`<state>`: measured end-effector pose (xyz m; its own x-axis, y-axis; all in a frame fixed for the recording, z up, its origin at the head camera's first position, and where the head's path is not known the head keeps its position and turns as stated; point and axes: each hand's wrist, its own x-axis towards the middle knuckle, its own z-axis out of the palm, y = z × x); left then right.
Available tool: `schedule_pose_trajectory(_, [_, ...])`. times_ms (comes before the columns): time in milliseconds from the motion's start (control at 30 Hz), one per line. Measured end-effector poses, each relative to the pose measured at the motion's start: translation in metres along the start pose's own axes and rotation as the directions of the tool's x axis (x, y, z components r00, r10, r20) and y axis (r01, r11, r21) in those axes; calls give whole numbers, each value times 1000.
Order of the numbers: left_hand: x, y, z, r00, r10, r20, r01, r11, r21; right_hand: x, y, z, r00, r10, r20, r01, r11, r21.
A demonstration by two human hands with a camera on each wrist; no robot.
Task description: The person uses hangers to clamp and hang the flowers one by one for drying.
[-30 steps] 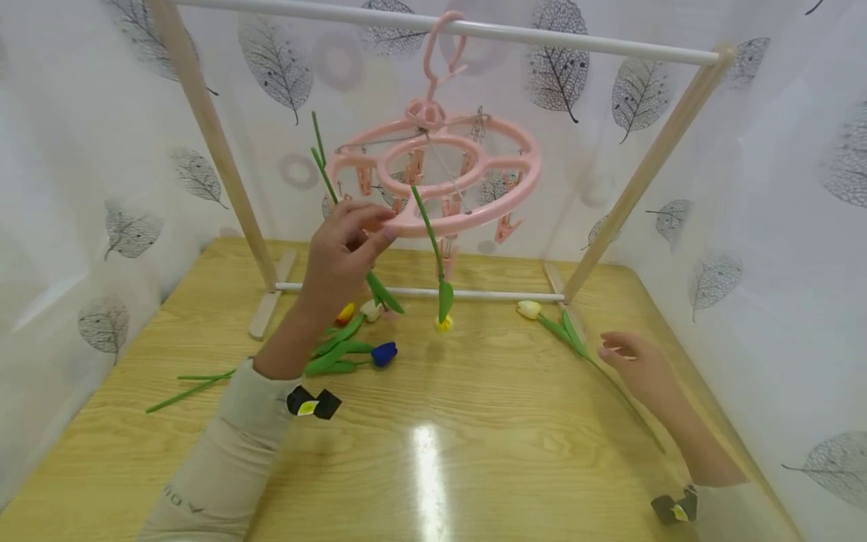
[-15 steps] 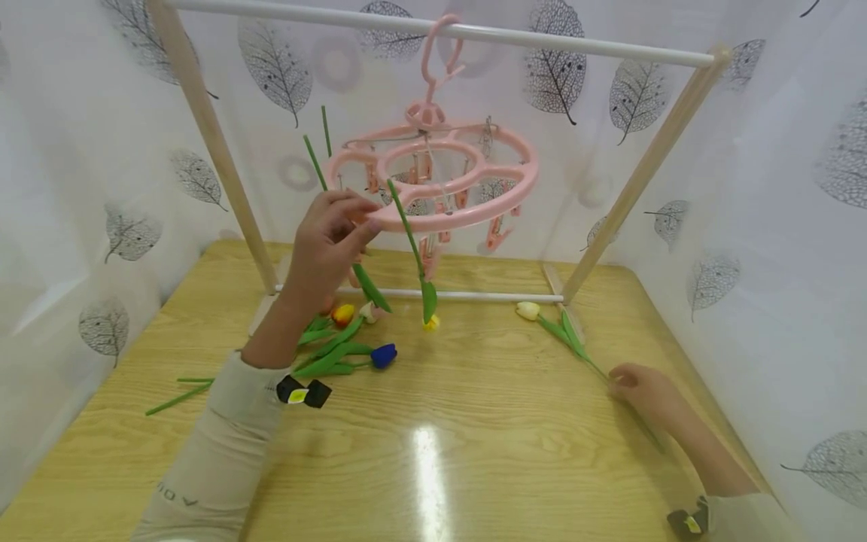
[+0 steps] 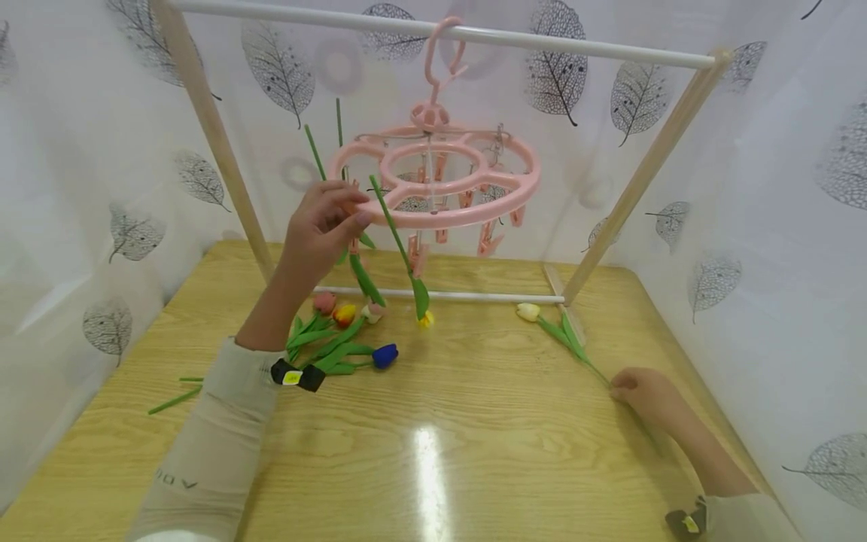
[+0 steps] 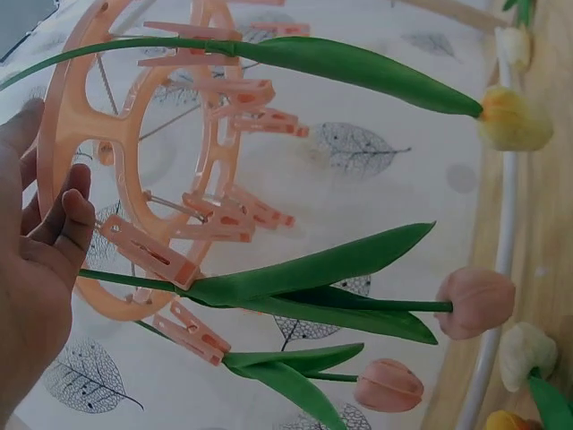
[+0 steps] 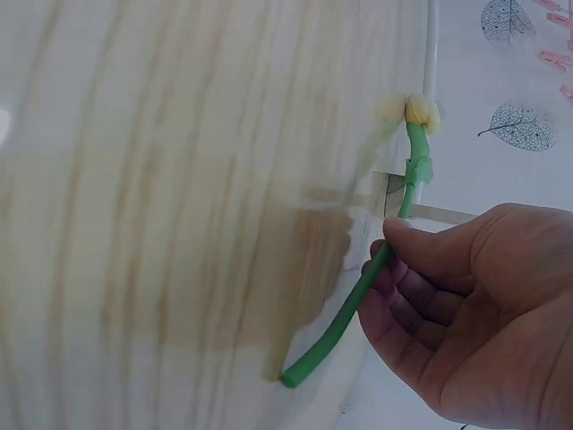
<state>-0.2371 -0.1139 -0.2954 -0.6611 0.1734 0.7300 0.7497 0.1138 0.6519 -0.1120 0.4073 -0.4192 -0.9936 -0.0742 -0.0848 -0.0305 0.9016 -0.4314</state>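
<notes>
My left hand (image 3: 323,229) pinches the near left rim of a pink round clip hanger (image 3: 467,218), thumb below and fingers above. Upside down from the hanger's pegs hang a yellow tulip (image 4: 517,119) and two pink tulips (image 4: 477,303), as the left wrist view shows; each stem is caught in a peg, and other pegs dangle with nothing in them. Over at the right, my right hand (image 3: 652,397) pinches the green stem of a pale yellow tulip (image 3: 528,312) between thumb and fingers. Its bloom points away from me, low over the wooden table (image 3: 501,421).
A wooden rack carries the hanger on its white top rod (image 3: 576,48); its lower rod (image 3: 474,296) crosses behind the flowers. Left on the table lie several loose tulips, among them a blue tulip (image 3: 385,356) and a red-yellow tulip (image 3: 344,315). Leaf-print curtains (image 3: 88,188) surround the table.
My left hand has shifted left and slightly up, turning the hanger with its hung tulips. My right hand has come down onto the pale yellow tulip's stem and now pinches it.
</notes>
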Motion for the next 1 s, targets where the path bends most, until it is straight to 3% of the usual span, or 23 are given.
schedule_pose_trajectory(300, [5,-3,-5,997,-72,-29,71,996,-45,4,-5,1,999,-14,-46,14,1000,-5])
schedule_pose_trajectory(633, [3,-2,-3,995,-98,-12,97,994,-48,6,-31,-2,983,-162,-90,166,986,33])
schedule_pose_trajectory(767, [1,0,-1,994,-109,2,109,993,-46,7,-48,-3,963,-247,-105,253,967,42])
schedule_pose_trajectory(1000, [-1,3,2,996,-91,12,91,996,-24,11,-73,-1,910,-387,-149,395,918,27])
